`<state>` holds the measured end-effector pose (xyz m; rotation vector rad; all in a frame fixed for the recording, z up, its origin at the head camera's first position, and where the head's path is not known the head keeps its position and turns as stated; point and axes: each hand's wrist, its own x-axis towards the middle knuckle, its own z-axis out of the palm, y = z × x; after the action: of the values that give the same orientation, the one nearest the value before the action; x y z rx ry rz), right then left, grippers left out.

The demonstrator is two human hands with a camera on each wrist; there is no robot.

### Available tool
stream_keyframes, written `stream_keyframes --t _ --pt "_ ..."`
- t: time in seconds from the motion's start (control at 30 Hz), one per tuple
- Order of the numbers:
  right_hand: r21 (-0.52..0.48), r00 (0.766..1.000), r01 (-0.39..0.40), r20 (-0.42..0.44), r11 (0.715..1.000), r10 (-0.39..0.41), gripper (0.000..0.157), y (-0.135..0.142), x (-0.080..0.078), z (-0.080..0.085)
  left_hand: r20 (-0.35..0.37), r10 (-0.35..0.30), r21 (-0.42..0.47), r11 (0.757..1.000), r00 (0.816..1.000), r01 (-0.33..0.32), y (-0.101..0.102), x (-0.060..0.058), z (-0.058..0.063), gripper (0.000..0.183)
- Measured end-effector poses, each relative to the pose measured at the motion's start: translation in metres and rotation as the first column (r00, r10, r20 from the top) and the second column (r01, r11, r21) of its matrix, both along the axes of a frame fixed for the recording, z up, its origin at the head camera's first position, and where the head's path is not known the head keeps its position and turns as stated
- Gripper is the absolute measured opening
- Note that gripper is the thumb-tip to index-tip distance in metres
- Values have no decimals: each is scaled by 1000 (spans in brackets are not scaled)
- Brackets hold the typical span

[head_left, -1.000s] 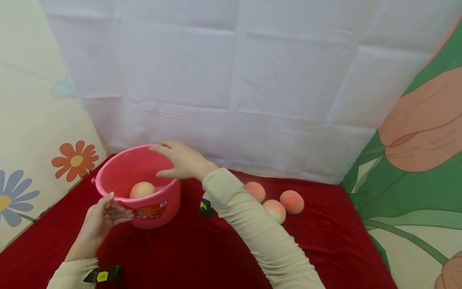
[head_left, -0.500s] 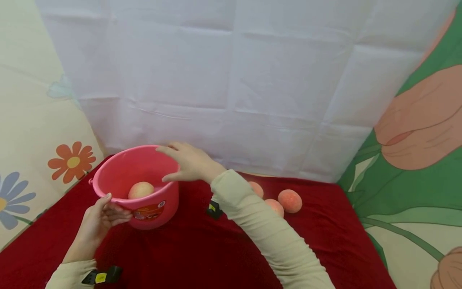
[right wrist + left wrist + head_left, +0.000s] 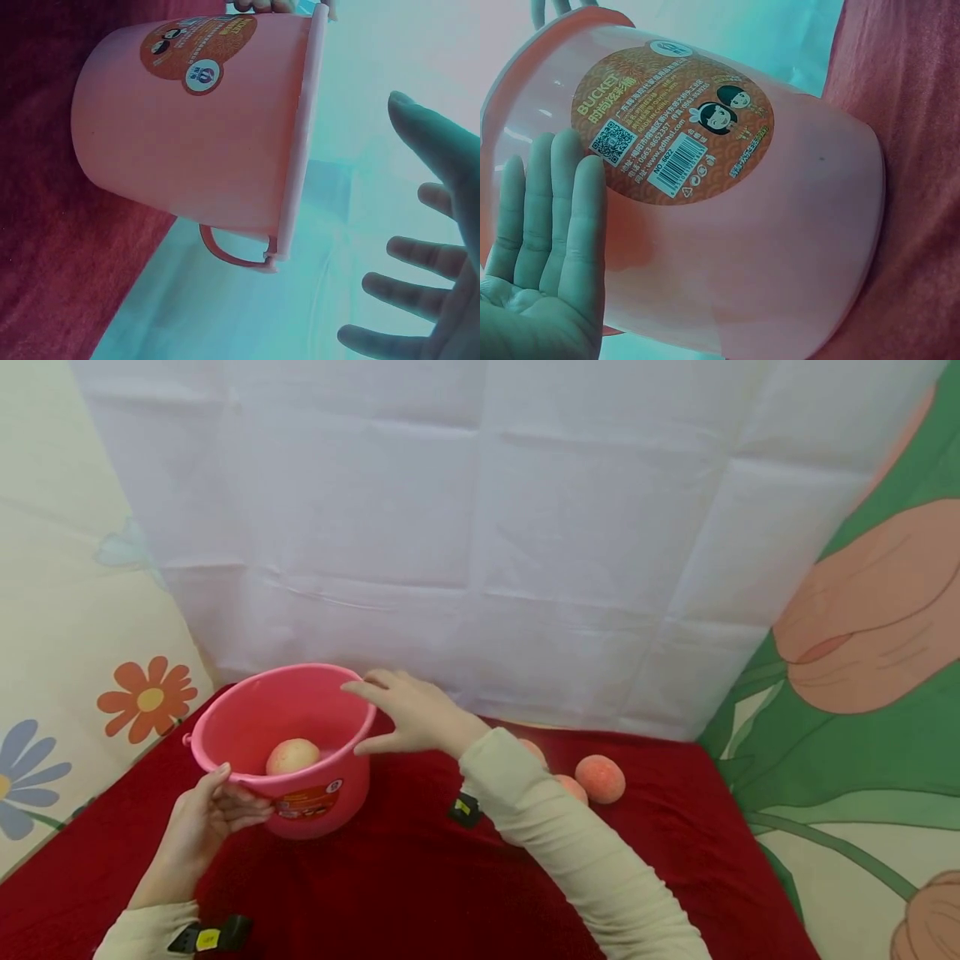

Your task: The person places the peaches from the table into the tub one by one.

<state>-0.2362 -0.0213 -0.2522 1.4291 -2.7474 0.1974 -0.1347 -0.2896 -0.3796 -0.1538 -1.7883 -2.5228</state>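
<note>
A pink bucket with an orange label stands on the left of the red cloth, a single peach inside it. My left hand holds the near left rim, thumb over the edge and fingers along the outer wall. In the left wrist view those fingers lie straight beside the label. Past the right side of the rim, my right hand is spread with nothing in it. The right wrist view shows that hand's fingers apart from the bucket.
On the red cloth, right of the bucket, lie a peach and two more, partly hidden by the right sleeve. A white sheet hangs behind. Flower-printed cloth borders both sides.
My right hand has drawn back to the right, from over the bucket's opening to beyond its rim. Its sleeve now covers more of the loose peaches. The left hand stays on the bucket.
</note>
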Motion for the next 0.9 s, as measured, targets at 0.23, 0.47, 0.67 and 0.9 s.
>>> stream_keyframes --t 0.23,0.47,0.67,0.9 --pt "-21 1000 -12 -28 1000 12 76 19 3 -3 10 26 -12 1000 1000 -26 1 0 -2 50" --pt "-45 1000 -12 -27 999 11 73 35 4 -10 13 33 -4 999 999 -33 0 0 -3 50" --pt "-29 998 -10 -58 1000 8 72 43 7 -17 20 27 -4 1000 999 -27 -1 0 -3 51" --pt "-46 997 -24 -74 999 20 71 51 10 -25 13 25 4 1000 1000 -25 -1 0 -4 51"
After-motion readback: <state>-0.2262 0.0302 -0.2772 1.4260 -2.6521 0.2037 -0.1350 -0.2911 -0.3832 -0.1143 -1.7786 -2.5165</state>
